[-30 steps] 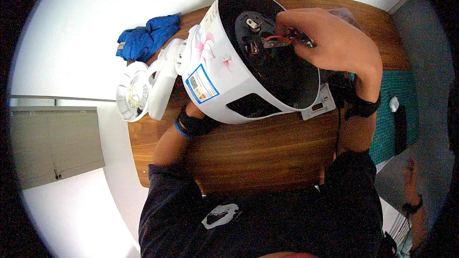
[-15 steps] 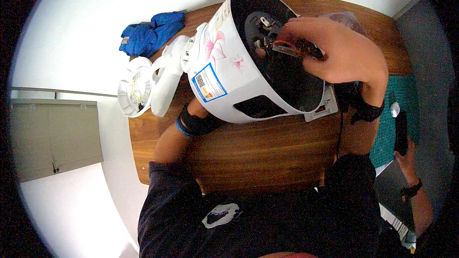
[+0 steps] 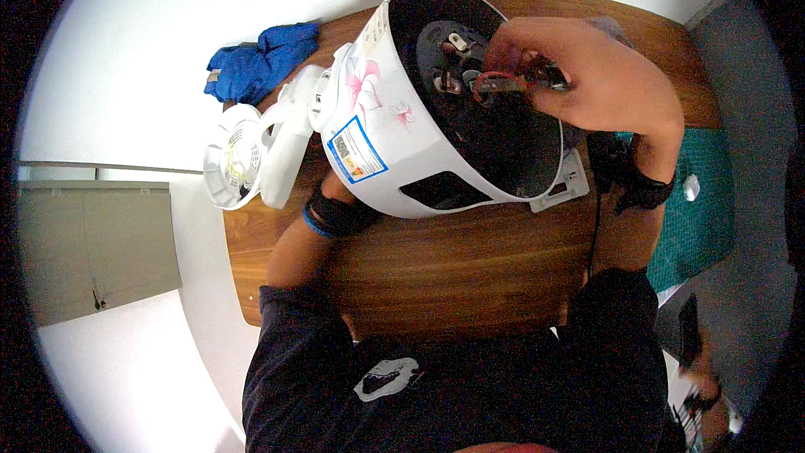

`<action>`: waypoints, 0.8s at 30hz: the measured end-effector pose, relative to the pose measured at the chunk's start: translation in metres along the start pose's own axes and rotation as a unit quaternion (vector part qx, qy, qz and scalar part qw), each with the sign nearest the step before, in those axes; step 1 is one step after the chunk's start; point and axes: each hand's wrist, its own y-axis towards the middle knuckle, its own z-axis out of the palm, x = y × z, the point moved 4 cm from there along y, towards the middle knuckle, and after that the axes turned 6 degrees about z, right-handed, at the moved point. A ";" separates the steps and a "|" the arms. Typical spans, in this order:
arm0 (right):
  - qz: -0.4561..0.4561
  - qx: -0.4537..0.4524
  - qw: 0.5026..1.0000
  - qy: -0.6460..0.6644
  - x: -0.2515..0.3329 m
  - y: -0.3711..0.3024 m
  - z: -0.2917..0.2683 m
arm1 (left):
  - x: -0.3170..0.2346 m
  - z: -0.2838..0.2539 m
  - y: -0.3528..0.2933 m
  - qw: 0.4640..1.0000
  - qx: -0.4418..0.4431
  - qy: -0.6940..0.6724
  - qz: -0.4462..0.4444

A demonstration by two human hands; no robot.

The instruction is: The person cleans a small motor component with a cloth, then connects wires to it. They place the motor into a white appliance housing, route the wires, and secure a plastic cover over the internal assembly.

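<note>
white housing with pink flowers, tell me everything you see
The white housing is roughly cylindrical, perhaps plastic or painted metal, with pink flowers, a blue-edged label and a dark cutout in its side. Its open end faces up and right, showing a round black plate with metal pieces inside. It tilts over the wooden table; any contact there is hidden. The right hand is at the opening; the left hand lies mostly hidden beneath it.

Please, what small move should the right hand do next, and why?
Perhaps shift the right hand slightly aside to expose the red wiring: the hand seems to cover part of it, at the open end of the tilted, flower-patterned white appliance casing.
</note>
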 end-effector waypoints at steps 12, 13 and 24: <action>0.020 0.025 0.999 -0.028 -0.009 -0.007 -0.009 | -0.004 -0.001 0.003 0.999 0.010 0.027 -0.019; 0.005 0.000 1.000 -0.028 -0.008 -0.007 -0.007 | -0.005 -0.002 0.001 0.999 0.011 0.029 -0.019; -0.045 -0.012 0.997 0.055 0.006 0.010 0.020 | -0.008 -0.002 -0.004 0.998 -0.001 0.053 -0.014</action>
